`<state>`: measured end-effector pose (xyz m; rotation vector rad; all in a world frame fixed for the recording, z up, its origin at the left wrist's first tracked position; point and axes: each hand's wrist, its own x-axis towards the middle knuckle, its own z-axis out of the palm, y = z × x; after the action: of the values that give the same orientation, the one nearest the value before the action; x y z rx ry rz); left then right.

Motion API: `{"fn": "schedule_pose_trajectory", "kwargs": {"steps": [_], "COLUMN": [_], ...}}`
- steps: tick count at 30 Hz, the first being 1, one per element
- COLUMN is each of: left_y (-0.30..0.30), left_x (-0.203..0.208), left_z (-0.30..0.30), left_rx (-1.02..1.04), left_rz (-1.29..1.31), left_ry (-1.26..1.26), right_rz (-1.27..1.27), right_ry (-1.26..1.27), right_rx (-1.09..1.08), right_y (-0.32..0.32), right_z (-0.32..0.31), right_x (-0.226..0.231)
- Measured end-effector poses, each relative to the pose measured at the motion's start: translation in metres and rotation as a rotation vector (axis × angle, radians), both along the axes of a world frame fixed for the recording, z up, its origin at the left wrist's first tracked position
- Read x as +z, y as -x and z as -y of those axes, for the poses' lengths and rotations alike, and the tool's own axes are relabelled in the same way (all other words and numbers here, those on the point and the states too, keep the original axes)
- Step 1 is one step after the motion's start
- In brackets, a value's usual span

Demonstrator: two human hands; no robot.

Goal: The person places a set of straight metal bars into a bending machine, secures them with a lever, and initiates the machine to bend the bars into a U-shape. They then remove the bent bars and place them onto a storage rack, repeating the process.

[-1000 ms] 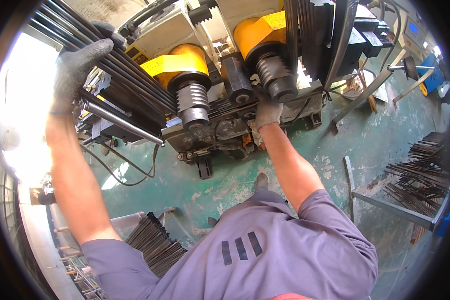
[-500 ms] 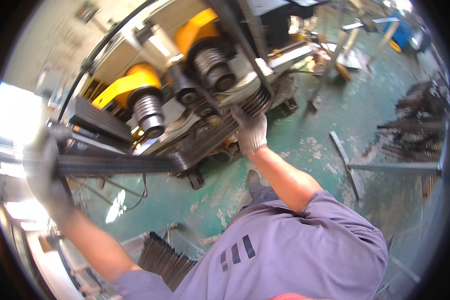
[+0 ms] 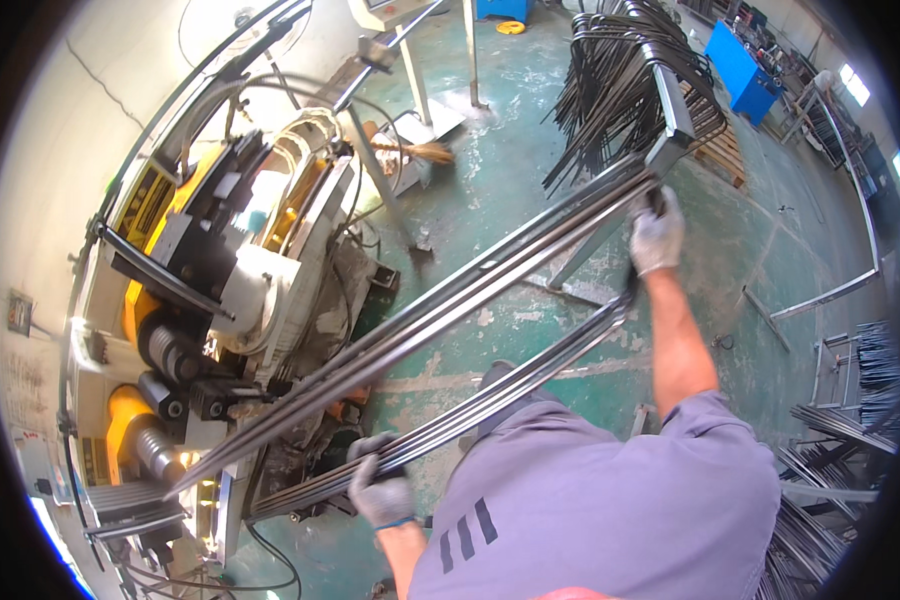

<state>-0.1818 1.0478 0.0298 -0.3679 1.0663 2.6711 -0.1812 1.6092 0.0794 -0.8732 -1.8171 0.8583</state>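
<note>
Both my gloved hands are on a bundle of long, dark bent metal rods [image 3: 440,312] that stretches from beside the machine at lower left to the rack at upper right. My right hand [image 3: 658,232] is closed round the bundle's bent end, close to the rack's end plate. Nearer my body, my left hand [image 3: 380,487] wraps round the lower leg of the rods, its fingers partly covered by them. The upper leg crosses in front of the machine.
A yellow and black machine with ribbed rollers [image 3: 160,452] fills the left side. More bent rods [image 3: 610,85] hang on a metal rack [image 3: 673,120] over a wooden pallet [image 3: 722,152]. A blue cabinet [image 3: 742,72] stands behind. Stacked rods [image 3: 820,530] lie at lower right.
My view has turned right, away from the machine's rollers. The rods have swung out toward the rack. My right hand has moved from the machine to the rack, and my left hand closer to my body.
</note>
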Motion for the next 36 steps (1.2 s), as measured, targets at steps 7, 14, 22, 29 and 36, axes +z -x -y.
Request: {"fn": "schedule_pose_trajectory", "kwargs": {"steps": [7, 14, 22, 29, 36], "left_y": [0.025, 0.055, -0.006, -0.137, -0.289], "left_x": [-0.064, 0.003, -0.037, -0.098, -0.102], "left_z": [-0.184, -0.325, -0.285, -0.174, -0.01], "left_rx": [-0.357, -0.499, -0.09, 0.449, 0.846], "left_rz": [0.386, 0.088, 0.122, 0.483, 0.562], "left_ry": [-0.045, 0.358, 0.907, 0.778, 0.872], "right_rz": [0.461, 0.443, 0.532, 0.645, 1.156], "right_ry": [-0.354, -1.055, -0.955, -0.539, -0.242], "right_rx": [-0.291, -0.372, -0.127, 0.58, 1.444], "right_y": [0.012, 0.059, 0.211, 0.077, -0.05], "right_z": [-0.279, -0.623, -0.503, -0.176, 0.122], "right_x": [0.088, -0.028, -0.081, -0.272, -0.365]}}
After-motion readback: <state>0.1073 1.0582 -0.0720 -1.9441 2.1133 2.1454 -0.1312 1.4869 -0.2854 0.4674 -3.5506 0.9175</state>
